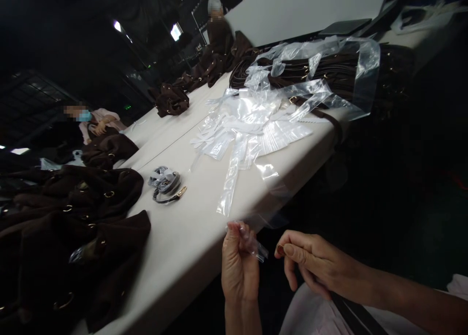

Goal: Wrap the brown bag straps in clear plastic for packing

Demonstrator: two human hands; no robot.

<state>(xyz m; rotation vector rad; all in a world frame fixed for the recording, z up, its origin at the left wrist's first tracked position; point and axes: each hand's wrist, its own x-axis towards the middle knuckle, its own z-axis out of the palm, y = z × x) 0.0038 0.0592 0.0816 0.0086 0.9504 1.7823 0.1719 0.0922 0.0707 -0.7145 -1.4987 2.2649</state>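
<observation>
At the table's near edge, my left hand (pixel 239 264) is closed on a clear plastic sleeve (pixel 252 243), which droops from the fingers toward the right. My right hand (pixel 314 262) is just beside it, thumb and forefinger pinching a small gold-brown piece (pixel 281 250); its kind is too small to tell. Below the right wrist a dark strap (pixel 353 311) lies over my lap; whether it joins the pinched piece is hidden. Beyond my hands, a fanned pile of clear plastic sleeves (pixel 256 125) spreads over the table.
A coiled strap (pixel 166 183) with a gold clasp lies on the white table (pixel 183 227). Dark brown bags (pixel 73 193) with gold rings are heaped at the left. Bundled brown straps (pixel 329 69) lie at the back right. Two people (pixel 98 123) are across the table.
</observation>
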